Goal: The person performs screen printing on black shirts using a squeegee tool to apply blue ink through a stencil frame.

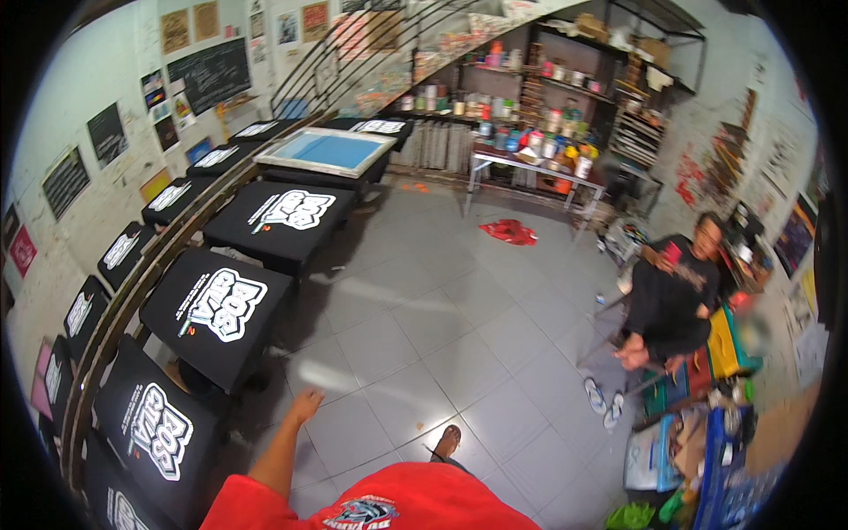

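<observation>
Left hand (pixel 306 405) near 2 rows of printed black shirts (pixel 216 311)

Nothing shows in its grip; how far it closes, I cannot tell. The right hand is out of view. Along the left side, at least 11 shirts show white prints (pixel 299 209) and look done; 1 framed screen (pixel 329 153) hides what lies beneath, so work left there is unclear. Beyond: 1 red cloth (pixel 509 232), 1 seated person (pixel 667 296), 2 slippers (pixel 594 395).
</observation>
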A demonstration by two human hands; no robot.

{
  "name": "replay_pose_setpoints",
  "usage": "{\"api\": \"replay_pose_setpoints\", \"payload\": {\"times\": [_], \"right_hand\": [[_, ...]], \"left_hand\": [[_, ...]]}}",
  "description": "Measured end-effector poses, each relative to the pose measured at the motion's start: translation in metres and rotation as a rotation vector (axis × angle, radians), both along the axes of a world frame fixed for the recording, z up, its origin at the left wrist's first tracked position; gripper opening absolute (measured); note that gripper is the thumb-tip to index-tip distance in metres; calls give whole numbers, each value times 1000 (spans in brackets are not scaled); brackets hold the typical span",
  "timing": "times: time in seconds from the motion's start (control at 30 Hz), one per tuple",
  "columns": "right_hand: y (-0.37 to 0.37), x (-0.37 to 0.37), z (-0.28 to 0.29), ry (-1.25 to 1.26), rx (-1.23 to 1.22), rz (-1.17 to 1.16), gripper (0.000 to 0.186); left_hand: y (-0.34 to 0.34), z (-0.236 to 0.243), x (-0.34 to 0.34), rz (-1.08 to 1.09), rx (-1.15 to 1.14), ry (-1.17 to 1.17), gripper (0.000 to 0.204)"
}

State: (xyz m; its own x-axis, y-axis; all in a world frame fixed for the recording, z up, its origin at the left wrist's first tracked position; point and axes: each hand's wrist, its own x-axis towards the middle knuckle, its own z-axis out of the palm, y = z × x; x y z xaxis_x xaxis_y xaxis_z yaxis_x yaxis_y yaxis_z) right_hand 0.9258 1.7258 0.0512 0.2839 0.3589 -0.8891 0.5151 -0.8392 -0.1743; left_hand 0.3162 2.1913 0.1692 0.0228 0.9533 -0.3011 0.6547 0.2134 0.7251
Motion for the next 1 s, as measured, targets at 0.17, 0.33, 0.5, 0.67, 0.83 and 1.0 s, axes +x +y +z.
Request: {"api": "replay_pose_setpoints", "payload": {"times": [0.17,0.33,0.5,0.67,0.83,1.0], "right_hand": [[206,98,-8,-25,45,125,63],[556,245,-23,-365,684,610,40],[878,206,82,94,1109,95,36],[1016,172,131,282,843,121,40],[1105,125,153,484,672,-43,42],[1282,136,153,525,752,-15,47]], "left_hand": [[78,41,117,90,-76,-367,25],[167,46,171,342,-157,-611,26],[281,89,186,563,-32,-813,28],[469,136,218,620,117,-919,28],[655,178,204,773,344,-703,40],[792,160,178,923,426,-454,50]]}}
